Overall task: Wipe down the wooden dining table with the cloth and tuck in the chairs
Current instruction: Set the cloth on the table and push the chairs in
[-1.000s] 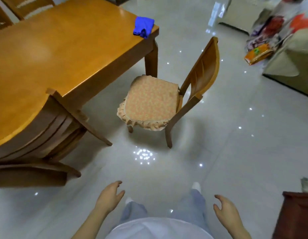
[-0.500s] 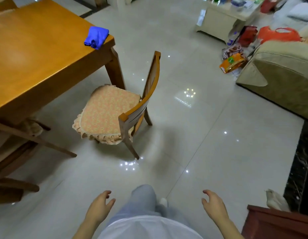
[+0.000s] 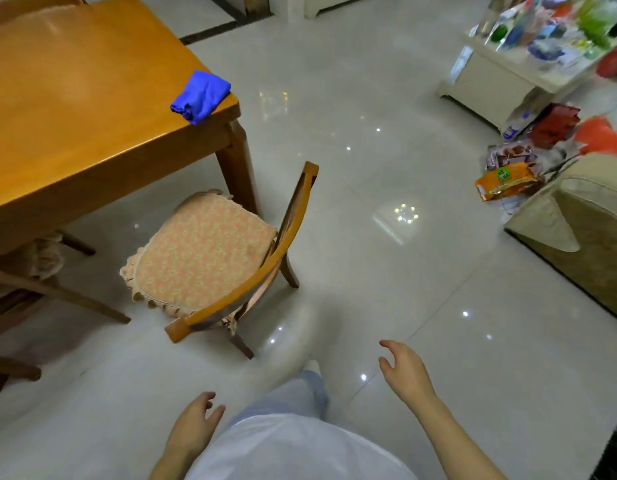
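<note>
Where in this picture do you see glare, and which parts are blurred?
Head view: bright specks of glare on the glossy floor; a soft sheen on the table; the cluttered low cabinet at top right is blurred; the blue cloth is sharp.

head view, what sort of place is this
Likely a home's dining and living area: an orange-brown wooden dining table, a wooden chair with a floral cushion, and a beige fabric sofa.

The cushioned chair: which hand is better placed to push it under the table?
Probably the left hand: it is empty and lies nearer the close end of the backrest of the chair. The right hand, also empty, is farther to the side.
</note>
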